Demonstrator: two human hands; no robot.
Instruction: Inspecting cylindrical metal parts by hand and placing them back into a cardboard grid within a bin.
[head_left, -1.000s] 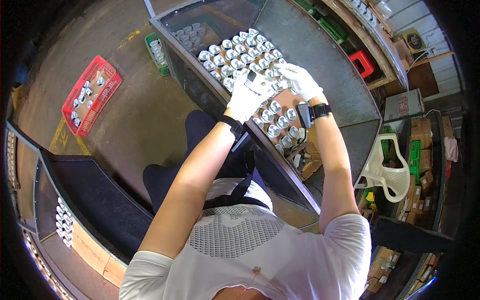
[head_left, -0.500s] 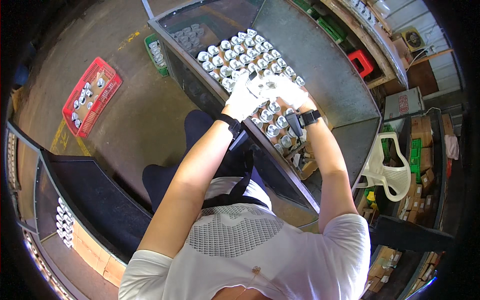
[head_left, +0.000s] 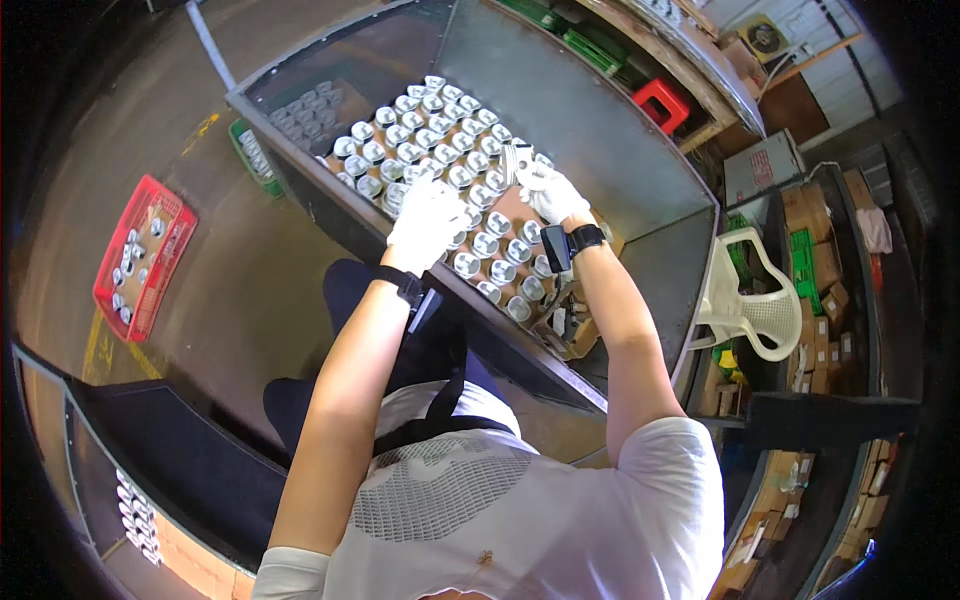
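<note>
Rows of silver engine pistons [head_left: 440, 125] stand on cardboard [head_left: 515, 207] inside a metal-walled bench [head_left: 590, 130]. My right hand [head_left: 552, 196], in a white glove, is closed around one piston [head_left: 516, 165] and holds it above the rows; grooves show on its side. My left hand [head_left: 425, 225], gloved too, is over the near side of the rows with its fingers curled together. What lies between those fingers is hidden by the bright glove. A nearer group of pistons [head_left: 502, 270] stands between my two forearms.
An open cardboard box [head_left: 570, 330] with small dark parts sits at the bench's near right. On the floor at left are a red crate [head_left: 150, 255] and a green crate [head_left: 255, 160] with pistons. A white plastic chair [head_left: 755, 295] and shelves of boxes stand right.
My hands, close together before, have moved apart. The right now holds a piston up near the far rows; the left has come down over the near rows. The whole view has shifted.
</note>
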